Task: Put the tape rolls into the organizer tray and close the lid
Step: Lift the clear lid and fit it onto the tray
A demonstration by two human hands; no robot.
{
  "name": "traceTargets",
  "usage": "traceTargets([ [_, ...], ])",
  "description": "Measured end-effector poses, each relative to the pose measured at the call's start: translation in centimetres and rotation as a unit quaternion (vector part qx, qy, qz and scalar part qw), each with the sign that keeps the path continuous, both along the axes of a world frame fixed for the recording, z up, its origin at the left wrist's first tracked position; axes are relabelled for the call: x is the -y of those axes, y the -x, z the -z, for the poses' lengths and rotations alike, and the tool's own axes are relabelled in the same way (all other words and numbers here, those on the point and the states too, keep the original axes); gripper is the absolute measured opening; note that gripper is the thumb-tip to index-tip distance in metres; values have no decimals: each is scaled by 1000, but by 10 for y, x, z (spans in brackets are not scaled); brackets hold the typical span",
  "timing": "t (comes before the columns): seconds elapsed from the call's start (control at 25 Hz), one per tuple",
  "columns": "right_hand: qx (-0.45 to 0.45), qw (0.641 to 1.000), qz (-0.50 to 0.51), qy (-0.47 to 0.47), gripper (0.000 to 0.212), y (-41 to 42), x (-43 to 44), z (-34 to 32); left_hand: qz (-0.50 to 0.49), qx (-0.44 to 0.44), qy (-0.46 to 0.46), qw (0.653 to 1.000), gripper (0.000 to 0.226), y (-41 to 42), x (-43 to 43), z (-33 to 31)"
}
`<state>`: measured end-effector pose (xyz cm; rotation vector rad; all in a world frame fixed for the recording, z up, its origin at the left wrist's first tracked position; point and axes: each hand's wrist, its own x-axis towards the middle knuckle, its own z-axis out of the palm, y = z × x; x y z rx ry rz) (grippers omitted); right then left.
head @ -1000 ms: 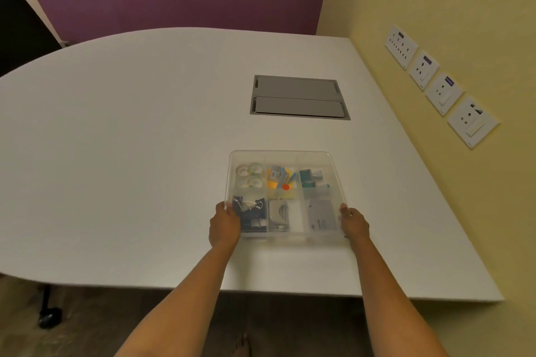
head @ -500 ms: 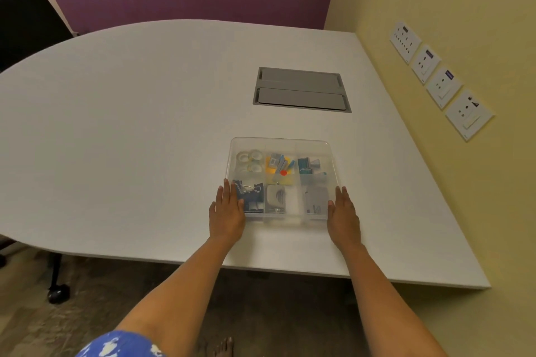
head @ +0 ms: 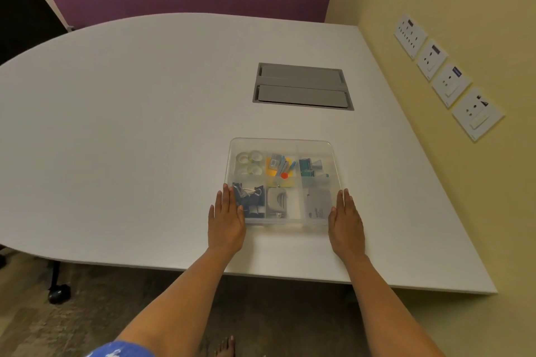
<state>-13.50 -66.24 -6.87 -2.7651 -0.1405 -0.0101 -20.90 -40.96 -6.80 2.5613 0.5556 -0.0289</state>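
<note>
Both hands flat, fingers extended — left hand (head: 227, 219) at near-left corner of organizer tray (head: 285, 223), right hand (head: 346, 219) at near-right corner, clamped on nothing. Tape rolls (head: 249, 163) sit in far-left compartment. Clear lid (head: 314, 144) appears down over tray — seating hard to confirm. Risk: uneven press leaves one corner unlatched, or tray skids on smooth table (head: 130, 124).

Both bare forearms reach straight forward, roughly parallel. The left hand (head: 226, 219) lies flat, palm down, fingers (head: 225, 193) straight and held together. The right hand (head: 346, 219) mirrors it, palm down, fingers extended and closed side by side, nothing gripped by either.
</note>
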Motion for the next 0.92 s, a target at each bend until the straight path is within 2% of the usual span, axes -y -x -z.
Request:
traceTargets([
  [0.24, -16, 999, 3, 27, 54, -6, -1, -4, -5, -3, -70, 998, 54, -2, 2, -1],
  [0.36, 3, 998, -3, 55, 52, -11, -6, -7, -4, 13, -102, 995, 54, -12, 2, -6],
  [0.48, 13, 997, -33, 75, 52, -27, -20, -12, 12, 19, -110, 994, 52, -35, -1, -13],
  [0.92, -52, 995, -57, 61, 57, -117, -71, -18, 44, -8, -113, 993, 56, -120, -24, -17],
])
